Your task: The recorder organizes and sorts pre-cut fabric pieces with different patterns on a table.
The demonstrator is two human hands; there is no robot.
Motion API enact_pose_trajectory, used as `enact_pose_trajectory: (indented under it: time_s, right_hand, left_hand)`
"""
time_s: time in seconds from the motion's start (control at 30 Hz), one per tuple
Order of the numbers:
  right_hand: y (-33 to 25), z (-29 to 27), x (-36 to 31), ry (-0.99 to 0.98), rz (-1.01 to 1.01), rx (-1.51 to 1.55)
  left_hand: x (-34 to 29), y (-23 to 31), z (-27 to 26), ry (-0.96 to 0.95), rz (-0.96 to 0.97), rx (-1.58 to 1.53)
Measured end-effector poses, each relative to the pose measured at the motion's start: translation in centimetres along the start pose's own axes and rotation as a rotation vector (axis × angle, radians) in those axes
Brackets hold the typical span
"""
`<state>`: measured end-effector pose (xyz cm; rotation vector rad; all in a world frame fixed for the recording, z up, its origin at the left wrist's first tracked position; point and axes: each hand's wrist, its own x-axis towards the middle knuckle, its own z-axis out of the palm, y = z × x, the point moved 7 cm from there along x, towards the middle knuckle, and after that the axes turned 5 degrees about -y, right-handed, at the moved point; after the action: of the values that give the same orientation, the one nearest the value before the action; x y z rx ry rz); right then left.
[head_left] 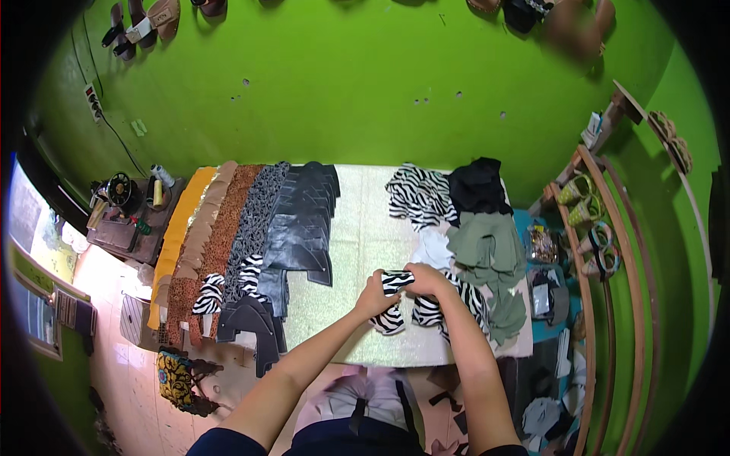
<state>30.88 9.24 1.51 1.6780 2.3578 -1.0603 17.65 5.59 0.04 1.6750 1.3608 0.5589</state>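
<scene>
Over the front half of the white table (357, 213), my left hand (372, 296) and my right hand (427, 280) grip a zebra-print fabric piece (397, 283) between them, fingers closed on its two ends. Just under my left hand is a zebra-print cut piece (389, 322); whether it joins the held one I cannot tell. Beside my right forearm lies more zebra-print fabric (473, 305), partly hidden by the arm. A white cloth (433, 248) lies behind my right hand, next to olive-green fabric (487, 243).
Rows of cut pieces lie left: yellow (186, 220), leopard-print (232, 220) and black (304, 220). Zebra-print cloth (418, 194) and black cloth (479, 186) sit at the back right. A sewing machine (120, 190) stands far left. A wooden rack (589, 304) with sandals borders the right.
</scene>
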Motion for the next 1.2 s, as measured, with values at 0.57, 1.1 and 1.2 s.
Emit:
enact_pose_trajectory:
  time_s: [0.57, 1.1, 1.2]
  right_hand:
    - [-1.8, -2.2, -6.5, 0.261, -0.109, -0.294]
    - [-10.9, 8.2, -2.5, 0.249, -0.185, -0.118]
    - [-11.3, 10.3, -2.3, 0.308, -0.200, -0.157]
  left_hand:
    - [-2.0, 2.4, 1.4, 0.109, 0.072, -0.109]
    - [-10.7, -6.3, -7.3, 0.311, -0.026, 0.429]
    - [-11.6, -6.5, -6.8, 0.335, -0.069, 0.566]
